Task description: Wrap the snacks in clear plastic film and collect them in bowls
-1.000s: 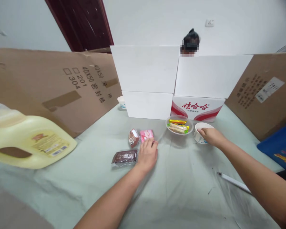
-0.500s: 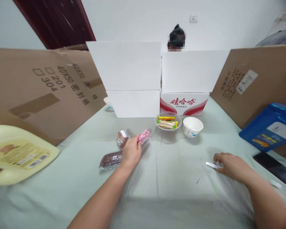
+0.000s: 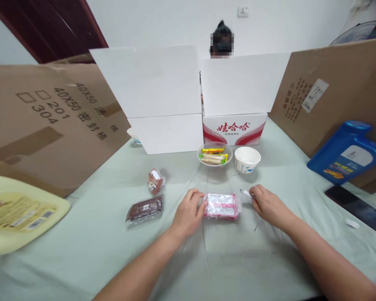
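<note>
A pink-and-silver wrapped snack packet (image 3: 221, 206) lies flat on the cloth in front of me. My left hand (image 3: 189, 211) grips its left edge between thumb and fingers. Just right of the packet, my right hand (image 3: 266, 204) pinches a slim white tool (image 3: 246, 193); its tip points left and its exact kind is unclear. To the left of my left hand lie a dark brown wrapped snack packet (image 3: 146, 209) and a smaller brown wrapped snack (image 3: 155, 182).
Behind the packet stand a clear bowl (image 3: 214, 163) of wrapped snack sticks and a white paper bowl (image 3: 247, 160). White box panels (image 3: 169, 133) and cardboard walls (image 3: 50, 121) surround the area. A yellow jug (image 3: 25, 209), blue bottle (image 3: 344, 154) and phone (image 3: 360, 211) flank it.
My left hand has brought the pink packet from beside the brown snacks rightward and nearer, laying it flat. My right hand has moved left toward it with the white tool. The view has shifted slightly.
</note>
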`<state>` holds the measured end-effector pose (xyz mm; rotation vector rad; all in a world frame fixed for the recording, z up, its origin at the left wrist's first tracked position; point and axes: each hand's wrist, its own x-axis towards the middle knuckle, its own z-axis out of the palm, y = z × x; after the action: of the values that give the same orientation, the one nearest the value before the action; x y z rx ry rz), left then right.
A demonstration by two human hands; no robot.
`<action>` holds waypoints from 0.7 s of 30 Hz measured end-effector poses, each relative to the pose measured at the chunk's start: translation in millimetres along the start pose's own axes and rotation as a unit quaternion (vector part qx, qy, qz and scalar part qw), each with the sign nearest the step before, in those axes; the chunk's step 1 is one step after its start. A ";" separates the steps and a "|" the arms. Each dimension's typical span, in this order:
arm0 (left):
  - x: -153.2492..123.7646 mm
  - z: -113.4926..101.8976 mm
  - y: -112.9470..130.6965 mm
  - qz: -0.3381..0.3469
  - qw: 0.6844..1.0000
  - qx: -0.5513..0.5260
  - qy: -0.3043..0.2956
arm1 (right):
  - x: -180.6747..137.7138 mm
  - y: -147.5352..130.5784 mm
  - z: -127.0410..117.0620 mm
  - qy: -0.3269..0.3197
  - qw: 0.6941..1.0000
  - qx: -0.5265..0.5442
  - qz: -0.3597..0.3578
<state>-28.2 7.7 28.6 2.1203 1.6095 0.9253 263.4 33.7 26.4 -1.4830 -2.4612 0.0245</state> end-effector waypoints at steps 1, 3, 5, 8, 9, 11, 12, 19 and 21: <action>0.1 -1.7 0.0 0.029 0.999 0.002 -0.016 | -0.1 -9.8 0.9 0.019 0.999 0.028 -0.019; 0.1 -1.0 0.6 0.064 0.997 -0.003 -0.040 | 0.0 -33.0 2.9 0.044 0.995 0.062 -0.065; -0.4 2.5 1.1 0.075 0.996 -0.006 -0.047 | 0.9 -55.7 4.7 0.045 0.992 0.051 -0.109; -1.3 5.5 0.4 0.076 0.996 -0.006 -0.053 | 2.5 -70.9 0.9 0.006 0.990 0.014 -0.140; -1.6 5.3 -0.2 0.078 0.995 -0.004 -0.055 | 2.5 -68.0 -3.1 -0.015 0.990 0.016 -0.137; -1.7 3.6 -1.2 0.088 0.995 0.003 -0.054 | 0.7 -50.1 -14.3 -0.056 0.991 0.041 -0.117; -1.6 2.8 -1.5 0.098 0.994 0.007 -0.051 | -0.9 -36.6 -20.2 -0.074 0.991 0.052 -0.102; 1.2 8.2 -1.9 0.183 0.980 0.010 -0.072 | -3.9 23.0 -24.3 -0.033 0.997 -0.042 0.057; 1.9 10.9 -2.5 0.178 0.982 -0.014 -0.061 | -1.2 7.4 -16.0 0.056 0.998 0.021 -0.001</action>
<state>-22.4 11.7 19.6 2.4398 1.1737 0.8906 274.1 34.3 40.4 -1.4249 -2.3594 -0.0083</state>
